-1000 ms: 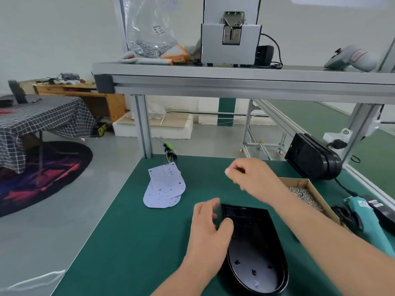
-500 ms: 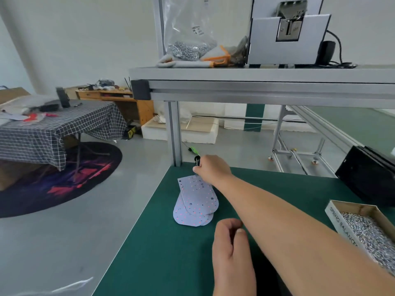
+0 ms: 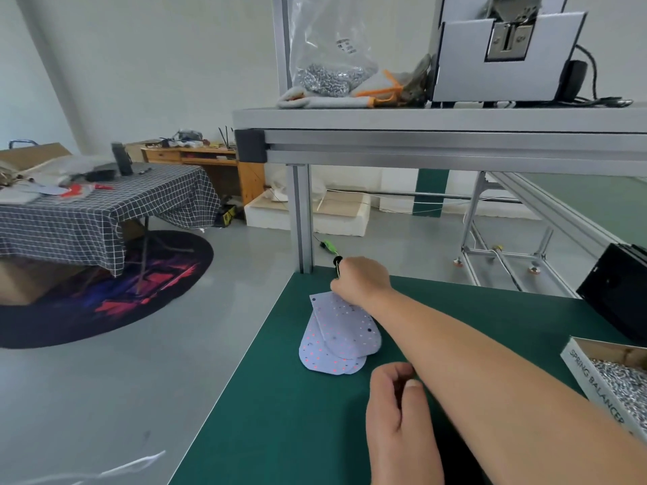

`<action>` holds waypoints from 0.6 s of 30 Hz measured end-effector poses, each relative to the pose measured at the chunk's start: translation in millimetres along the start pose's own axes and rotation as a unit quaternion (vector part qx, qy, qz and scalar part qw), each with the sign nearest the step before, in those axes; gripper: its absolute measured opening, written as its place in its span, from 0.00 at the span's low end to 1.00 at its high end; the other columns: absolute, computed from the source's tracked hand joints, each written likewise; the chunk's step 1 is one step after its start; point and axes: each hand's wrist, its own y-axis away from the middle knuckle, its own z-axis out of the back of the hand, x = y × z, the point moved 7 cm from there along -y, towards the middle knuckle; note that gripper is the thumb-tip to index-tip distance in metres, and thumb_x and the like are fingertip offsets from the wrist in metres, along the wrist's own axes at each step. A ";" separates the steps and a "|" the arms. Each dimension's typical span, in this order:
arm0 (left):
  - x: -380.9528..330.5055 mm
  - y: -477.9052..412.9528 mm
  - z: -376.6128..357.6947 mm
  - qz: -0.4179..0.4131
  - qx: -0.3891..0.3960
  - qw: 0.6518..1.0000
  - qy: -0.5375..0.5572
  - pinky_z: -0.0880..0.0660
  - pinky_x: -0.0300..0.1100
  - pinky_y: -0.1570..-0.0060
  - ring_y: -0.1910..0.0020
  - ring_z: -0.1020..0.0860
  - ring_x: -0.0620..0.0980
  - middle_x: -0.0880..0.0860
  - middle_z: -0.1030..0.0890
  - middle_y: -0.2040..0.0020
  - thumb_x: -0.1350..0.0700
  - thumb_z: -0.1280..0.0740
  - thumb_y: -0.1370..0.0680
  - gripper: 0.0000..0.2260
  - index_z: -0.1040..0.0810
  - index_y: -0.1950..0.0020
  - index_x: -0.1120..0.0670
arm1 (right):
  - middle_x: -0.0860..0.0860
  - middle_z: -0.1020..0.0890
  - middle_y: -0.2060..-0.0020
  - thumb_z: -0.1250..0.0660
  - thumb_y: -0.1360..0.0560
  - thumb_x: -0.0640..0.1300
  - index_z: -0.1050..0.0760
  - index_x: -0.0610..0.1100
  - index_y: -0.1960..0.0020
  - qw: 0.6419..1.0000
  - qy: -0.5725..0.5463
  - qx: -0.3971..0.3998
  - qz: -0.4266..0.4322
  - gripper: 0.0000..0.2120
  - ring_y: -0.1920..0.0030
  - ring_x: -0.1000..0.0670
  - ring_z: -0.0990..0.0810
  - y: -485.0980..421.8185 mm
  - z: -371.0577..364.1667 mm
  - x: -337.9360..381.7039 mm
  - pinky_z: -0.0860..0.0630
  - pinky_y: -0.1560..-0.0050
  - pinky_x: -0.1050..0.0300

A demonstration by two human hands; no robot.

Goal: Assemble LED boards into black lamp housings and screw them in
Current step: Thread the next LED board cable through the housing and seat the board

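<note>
The tabletop (image 3: 280,414) wears a matt, dark green mat, smooth and even. The LED boards (image 3: 332,348) on it are thin, pale lilac sheets with a dull sheen. The frame post (image 3: 303,218) and shelf (image 3: 420,120) are satin, brushed aluminium. At twelve o'clock a glossy clear plastic bag (image 3: 325,29) holds bright metal screws (image 3: 325,78). At four o'clock is a cardboard box (image 3: 591,383), raw brown inside. At nine o'clock, checked cloth (image 3: 105,211) drapes softly.

The green bench (image 3: 280,414) carries stacked LED boards (image 3: 336,339), a box of screws (image 3: 591,383) and a black unit (image 3: 616,295).
</note>
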 end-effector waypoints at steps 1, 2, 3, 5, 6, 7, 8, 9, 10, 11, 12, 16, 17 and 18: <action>0.5 0.1 0.1 0.001 0.000 1.000 0.000 0.28 0.44 0.59 0.66 0.27 0.47 0.46 0.21 0.66 0.62 0.35 0.18 0.19 0.20 0.59 0.38 | 0.50 0.29 0.69 0.35 0.26 0.41 0.36 0.45 0.65 1.000 -0.017 0.006 -0.012 0.12 0.69 0.47 0.31 -1.5 -0.1 -3.2 0.40 0.69 0.56; 0.7 0.4 0.1 0.002 0.000 1.000 -0.003 0.28 0.44 0.59 0.66 0.27 0.47 0.45 0.22 0.67 0.62 0.35 0.18 0.20 0.20 0.59 0.37 | 0.49 0.29 0.69 0.34 0.27 0.40 0.35 0.45 0.66 0.999 -0.043 0.011 -0.031 0.12 0.69 0.48 0.31 -3.1 0.4 -9.1 0.40 0.69 0.56; 0.6 0.8 -0.2 0.002 -0.001 1.000 -0.006 0.27 0.44 0.58 0.65 0.27 0.47 0.45 0.23 0.67 0.62 0.34 0.18 0.20 0.20 0.59 0.36 | 0.48 0.28 0.70 0.34 0.27 0.41 0.34 0.44 0.66 0.996 -0.072 0.013 -0.052 0.12 0.70 0.47 0.31 -5.1 1.5 -15.9 0.39 0.69 0.56; 0.7 1.8 0.0 0.004 -0.006 1.000 -0.005 0.26 0.43 0.57 0.65 0.27 0.46 0.44 0.24 0.66 0.61 0.34 0.18 0.20 0.20 0.59 0.35 | 0.47 0.28 0.72 0.32 0.27 0.43 0.33 0.42 0.68 0.985 -0.146 0.014 -0.091 0.15 0.71 0.45 0.30 -8.4 3.7 -30.1 0.39 0.69 0.56; 0.8 2.0 -0.2 0.006 -0.007 1.000 -0.003 0.26 0.43 0.57 0.64 0.27 0.46 0.44 0.24 0.66 0.61 0.34 0.18 0.19 0.20 0.59 0.35 | 0.46 0.28 0.73 0.31 0.26 0.44 0.32 0.42 0.68 0.975 -0.197 0.017 -0.105 0.15 0.71 0.45 0.30 -9.8 4.7 -36.3 0.37 0.68 0.56; 0.7 2.2 -0.3 0.008 -0.007 1.000 -0.002 0.26 0.43 0.57 0.64 0.27 0.46 0.43 0.24 0.65 0.61 0.34 0.18 0.19 0.20 0.59 0.35 | 0.45 0.26 0.72 0.30 0.26 0.44 0.29 0.42 0.68 0.960 -0.255 0.024 -0.112 0.14 0.70 0.45 0.28 -10.3 5.4 -41.0 0.34 0.66 0.55; 0.5 2.2 -0.4 0.006 -0.007 1.000 -0.002 0.26 0.43 0.57 0.64 0.27 0.46 0.42 0.24 0.65 0.61 0.34 0.18 0.19 0.20 0.59 0.35 | 0.43 0.25 0.70 0.30 0.25 0.44 0.27 0.42 0.66 0.943 -0.310 0.033 -0.116 0.12 0.69 0.45 0.26 -10.0 6.1 -44.9 0.30 0.64 0.52; 0.2 2.5 -1.2 0.004 -0.005 1.000 -0.002 0.26 0.43 0.57 0.64 0.28 0.46 0.42 0.24 0.65 0.61 0.34 0.18 0.19 0.20 0.59 0.36 | 0.42 0.23 0.69 0.30 0.25 0.43 0.25 0.42 0.64 0.927 -0.354 0.038 -0.118 0.10 0.68 0.46 0.25 -8.9 7.6 -48.5 0.28 0.63 0.50; -0.2 2.9 -1.6 0.002 -0.003 1.000 -0.003 0.27 0.43 0.57 0.65 0.28 0.46 0.43 0.25 0.65 0.61 0.34 0.18 0.19 0.20 0.59 0.36 | 0.43 0.23 0.70 0.30 0.25 0.41 0.25 0.42 0.64 0.914 -0.385 0.037 -0.119 0.09 0.69 0.46 0.24 -6.7 9.7 -51.7 0.27 0.63 0.50; -0.8 3.4 -2.0 0.002 0.000 1.000 -0.004 0.27 0.43 0.57 0.65 0.28 0.46 0.43 0.25 0.65 0.61 0.34 0.18 0.19 0.20 0.59 0.37 | 0.45 0.23 0.71 0.30 0.26 0.40 0.26 0.43 0.64 0.903 -0.412 0.032 -0.120 0.09 0.71 0.47 0.25 -4.5 12.5 -54.1 0.26 0.65 0.53; -1.3 3.8 -2.3 0.003 0.003 1.000 -0.005 0.27 0.43 0.57 0.65 0.29 0.46 0.43 0.25 0.66 0.61 0.34 0.18 0.19 0.20 0.59 0.37 | 0.47 0.24 0.74 0.31 0.25 0.39 0.27 0.43 0.65 0.890 -0.440 0.024 -0.118 0.10 0.73 0.48 0.26 -2.6 15.8 -56.8 0.27 0.68 0.57; 0.3 4.1 -2.9 0.002 0.014 1.000 -0.003 0.28 0.41 0.58 0.65 0.29 0.46 0.44 0.24 0.65 0.61 0.35 0.17 0.13 0.18 0.54 0.43 | 0.54 0.28 0.78 0.34 0.23 0.36 0.28 0.47 0.67 0.841 -0.531 0.003 -0.105 0.14 0.77 0.54 0.31 6.5 29.5 -63.8 0.35 0.76 0.67; 0.5 4.1 -3.0 -0.001 0.017 1.000 -0.002 0.28 0.40 0.59 0.65 0.29 0.46 0.44 0.24 0.64 0.61 0.35 0.17 0.12 0.18 0.53 0.45 | 0.54 0.27 0.77 0.33 0.23 0.38 0.26 0.47 0.67 0.834 -0.542 -0.003 -0.102 0.15 0.77 0.55 0.31 9.2 33.8 -65.5 0.36 0.75 0.67; 0.7 4.1 -3.0 -0.005 0.020 1.000 0.000 0.28 0.39 0.59 0.65 0.29 0.46 0.45 0.24 0.64 0.61 0.35 0.17 0.11 0.18 0.53 0.46 | 0.54 0.26 0.76 0.32 0.23 0.39 0.24 0.48 0.68 0.828 -0.552 -0.012 -0.099 0.15 0.76 0.55 0.30 11.3 39.3 -67.5 0.35 0.74 0.66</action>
